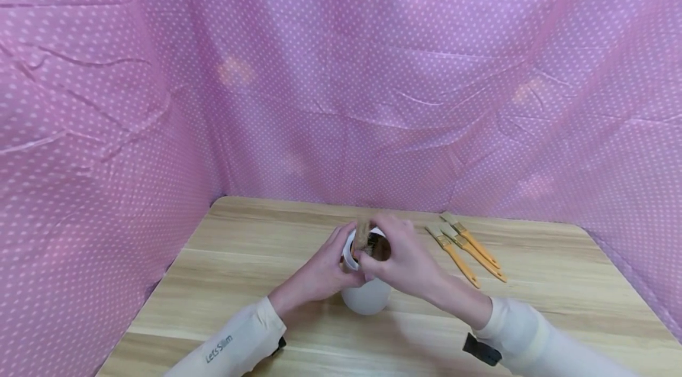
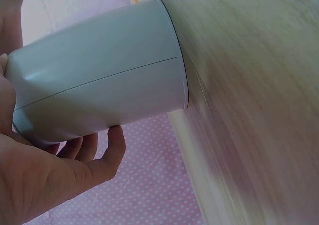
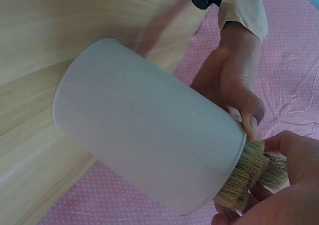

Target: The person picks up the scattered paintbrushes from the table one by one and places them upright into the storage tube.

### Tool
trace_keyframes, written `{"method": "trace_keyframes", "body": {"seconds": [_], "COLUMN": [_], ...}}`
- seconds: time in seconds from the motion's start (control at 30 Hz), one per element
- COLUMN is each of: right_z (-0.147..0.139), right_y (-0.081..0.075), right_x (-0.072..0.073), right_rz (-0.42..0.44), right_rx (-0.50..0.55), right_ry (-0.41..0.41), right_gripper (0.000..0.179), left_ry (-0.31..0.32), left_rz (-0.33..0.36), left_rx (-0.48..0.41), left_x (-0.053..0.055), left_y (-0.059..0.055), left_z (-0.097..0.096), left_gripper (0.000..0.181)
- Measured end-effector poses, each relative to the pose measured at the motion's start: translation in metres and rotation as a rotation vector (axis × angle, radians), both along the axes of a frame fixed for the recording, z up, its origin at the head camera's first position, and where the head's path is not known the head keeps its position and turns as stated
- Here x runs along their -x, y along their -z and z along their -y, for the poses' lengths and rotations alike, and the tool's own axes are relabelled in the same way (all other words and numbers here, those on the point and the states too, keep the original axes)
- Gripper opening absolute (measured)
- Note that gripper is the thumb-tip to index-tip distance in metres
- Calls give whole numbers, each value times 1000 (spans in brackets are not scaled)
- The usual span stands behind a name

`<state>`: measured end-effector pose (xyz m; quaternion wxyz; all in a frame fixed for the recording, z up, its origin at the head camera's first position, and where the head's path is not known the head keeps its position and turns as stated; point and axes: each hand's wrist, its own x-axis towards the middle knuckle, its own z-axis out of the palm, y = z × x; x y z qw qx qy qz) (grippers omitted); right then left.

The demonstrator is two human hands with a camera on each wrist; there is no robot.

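Observation:
A white cylindrical container [image 1: 367, 299] stands upright on the wooden table, its mouth facing up. My left hand [image 1: 324, 269] holds it near the rim, fingers along the far side and thumb in front. Bristles of paintbrushes [image 3: 244, 177] stick out of the mouth in the right wrist view, heads up. With thumb and fingers, my right hand [image 1: 407, 258] pinches a paintbrush [image 1: 363, 234] by its bristle end over the opening. The handles are hidden inside the container. In the left wrist view the smooth container wall [image 2: 99, 70] shows a thin seam along its length.
Three paintbrushes [image 1: 455, 258] with orange handles lie side by side to the right, bristles pointing away from me. The wooden tabletop [image 1: 256, 229] has rounded far corners. Pink dotted cloth [image 1: 341, 81] hangs behind and at both sides.

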<state>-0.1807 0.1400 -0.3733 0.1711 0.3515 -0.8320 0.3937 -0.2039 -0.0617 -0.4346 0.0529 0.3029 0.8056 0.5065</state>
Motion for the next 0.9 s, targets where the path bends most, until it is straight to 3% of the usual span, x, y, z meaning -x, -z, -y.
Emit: {"method": "trace_keyframes", "body": {"seconds": [0.2,0.53,0.9], "right_z": [-2,-3,-7], "right_y": [6,3,1], "right_x": [-3,-1,-2], "right_rz": [3,11,27], "right_rx": [-28,9,-22], "right_ry": [63,28,46], "right_gripper": [40,38,37], "left_ry": [-22,-12,-15], "left_rz": [-13,45,21], "left_rx": [19,-23,-12], "left_x": [0,-1,-1], "left_y": [1,1,0], "left_z": [0,2,0], "left_gripper": [92,89,86]}}
